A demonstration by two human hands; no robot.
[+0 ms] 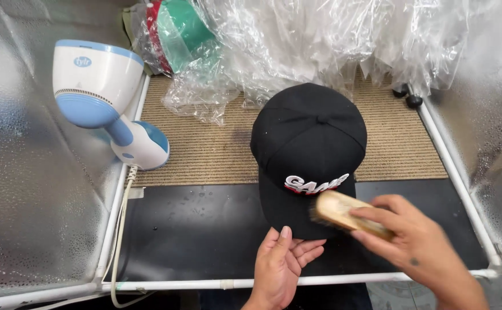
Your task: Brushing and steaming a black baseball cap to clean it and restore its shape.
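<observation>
On the black mat [205, 229], cap [308, 155] sits crown up. Right hand [412, 247] fingers grip wooden brush [343, 213] on the brim; left hand [282, 261], fingers loosely open, steadies the brim edge. Best: short light strokes, one direction, brim held firm.

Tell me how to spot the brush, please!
Find the black cap in the middle of the mat. At its brim, the right hand holds a small wooden brush with dark bristles. It is the only pale wooden thing there.

Clear plastic bags [320, 40] — crumpled, heaped at back.
</observation>
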